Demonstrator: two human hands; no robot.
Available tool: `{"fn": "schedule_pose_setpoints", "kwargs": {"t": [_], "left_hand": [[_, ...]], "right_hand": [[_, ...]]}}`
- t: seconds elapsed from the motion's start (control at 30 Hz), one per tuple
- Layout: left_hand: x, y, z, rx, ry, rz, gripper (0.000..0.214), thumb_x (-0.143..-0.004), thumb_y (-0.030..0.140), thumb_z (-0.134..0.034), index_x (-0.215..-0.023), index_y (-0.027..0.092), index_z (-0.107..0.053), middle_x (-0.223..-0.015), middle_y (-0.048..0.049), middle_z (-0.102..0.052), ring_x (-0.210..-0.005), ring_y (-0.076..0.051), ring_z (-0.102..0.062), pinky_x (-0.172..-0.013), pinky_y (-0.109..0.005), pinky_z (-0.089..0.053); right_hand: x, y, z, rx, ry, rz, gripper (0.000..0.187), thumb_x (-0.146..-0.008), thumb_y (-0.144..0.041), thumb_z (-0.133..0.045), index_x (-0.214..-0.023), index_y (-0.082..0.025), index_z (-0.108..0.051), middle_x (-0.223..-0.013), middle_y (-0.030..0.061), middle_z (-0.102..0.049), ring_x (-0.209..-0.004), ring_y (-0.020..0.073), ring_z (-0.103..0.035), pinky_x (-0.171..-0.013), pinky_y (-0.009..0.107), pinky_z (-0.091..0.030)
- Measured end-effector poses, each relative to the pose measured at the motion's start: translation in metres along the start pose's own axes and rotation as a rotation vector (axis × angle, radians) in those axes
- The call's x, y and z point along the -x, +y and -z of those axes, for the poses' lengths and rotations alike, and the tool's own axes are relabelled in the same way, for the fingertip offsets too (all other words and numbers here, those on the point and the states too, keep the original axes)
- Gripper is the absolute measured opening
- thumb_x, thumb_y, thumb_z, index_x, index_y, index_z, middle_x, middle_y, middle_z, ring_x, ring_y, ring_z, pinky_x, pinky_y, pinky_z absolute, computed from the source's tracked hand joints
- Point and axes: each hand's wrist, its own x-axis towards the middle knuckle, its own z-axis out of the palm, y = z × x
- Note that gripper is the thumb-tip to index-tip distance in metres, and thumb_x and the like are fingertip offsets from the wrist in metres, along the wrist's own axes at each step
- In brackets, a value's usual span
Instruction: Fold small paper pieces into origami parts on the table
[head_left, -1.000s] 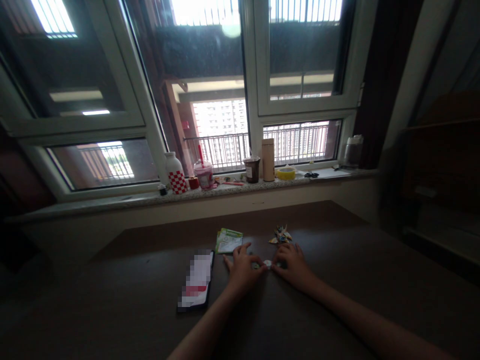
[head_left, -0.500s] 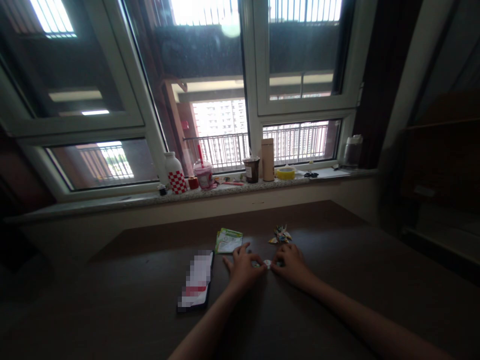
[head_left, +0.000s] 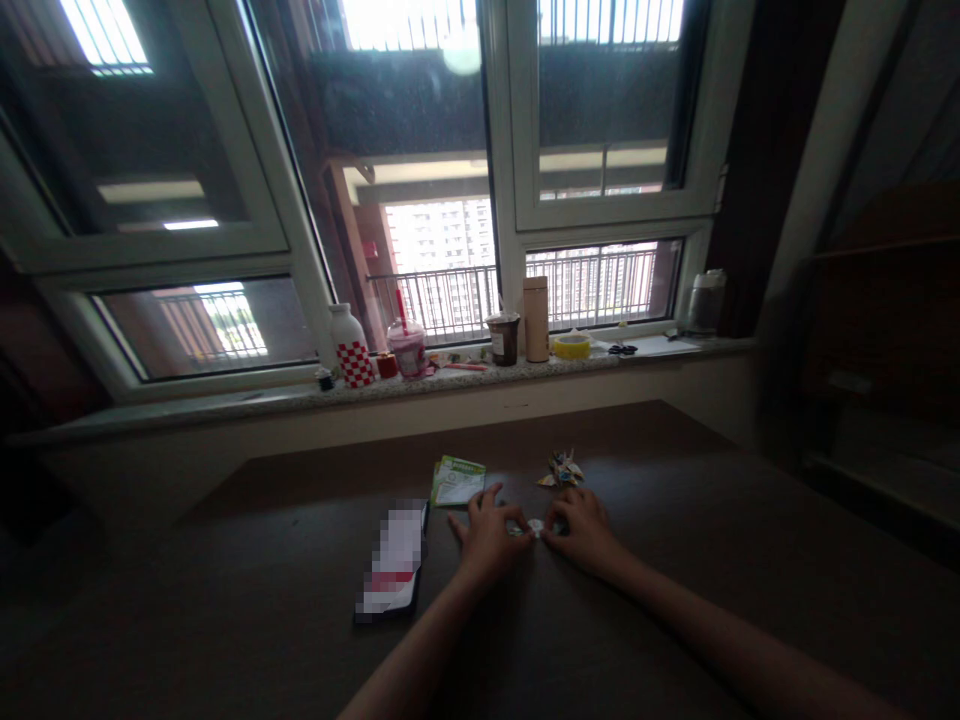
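Observation:
A small piece of patterned paper [head_left: 535, 527], whitish with some colour, lies low over the table between my two hands. My left hand [head_left: 487, 535] pinches its left end between thumb and forefinger, with the other fingers spread away. At the opposite end, my right hand [head_left: 581, 528] is closed in a pinch on the same paper. Most of the paper is covered by my fingertips, so its full shape is hidden. Just beyond my right hand sits a little pile of folded coloured paper pieces [head_left: 561, 470]. Green and white paper packets [head_left: 459, 482] rest behind my left hand.
A phone [head_left: 394, 560] with a blurred screen lies left of my left forearm on the dark brown table [head_left: 247, 600]. Along the windowsill [head_left: 457, 382] stand a checkered bottle [head_left: 352, 350], drink cups [head_left: 504, 340], a tan flask [head_left: 536, 320], yellow tape [head_left: 572, 347] and scissors [head_left: 622, 350].
Almost nothing differs. The fingers of both hands have shifted very slightly while keeping their pinch on the paper; everything else is where it was.

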Motion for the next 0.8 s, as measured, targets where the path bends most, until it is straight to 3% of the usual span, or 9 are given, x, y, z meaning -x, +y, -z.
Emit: {"fn": "schedule_pose_setpoints", "kwargs": {"t": [0.3,0.53,0.8], "left_hand": [[0.0005,-0.0025,-0.0007,0.007,-0.025,-0.025,0.019,-0.075,0.047,-0.069,-0.094,0.046,-0.073,-0.152,0.0036,-0.039,-0.143,-0.033,-0.024,-0.104,-0.078,-0.004],[0.0021,-0.0017,0.0033,-0.027,-0.046,-0.009,0.021,-0.077,0.055,-0.065,-0.095,0.049,-0.073,-0.153,0.0058,-0.038,-0.144,-0.036,-0.022,-0.105,-0.078,-0.001],[0.0025,-0.0039,0.0001,-0.028,-0.028,0.003,0.020,-0.077,0.052,-0.065,-0.096,0.049,-0.073,-0.155,0.0050,-0.036,-0.145,-0.035,-0.020,-0.105,-0.077,-0.001]], "right_hand": [[-0.0009,0.0021,0.0035,-0.031,-0.054,-0.032,0.016,-0.076,-0.038,-0.069,-0.090,-0.030,-0.071,-0.110,0.0031,-0.062,-0.114,0.0261,-0.047,-0.102,0.041,-0.031],[-0.0023,0.0028,0.0023,-0.035,-0.066,-0.051,0.018,-0.078,-0.044,-0.067,-0.089,-0.030,-0.072,-0.112,0.0033,-0.061,-0.113,0.0262,-0.047,-0.103,0.042,-0.030],[-0.0039,-0.0009,0.0028,-0.023,-0.080,-0.070,0.018,-0.075,-0.044,-0.069,-0.088,-0.031,-0.071,-0.113,0.0021,-0.060,-0.116,0.0263,-0.046,-0.104,0.043,-0.028]]}}
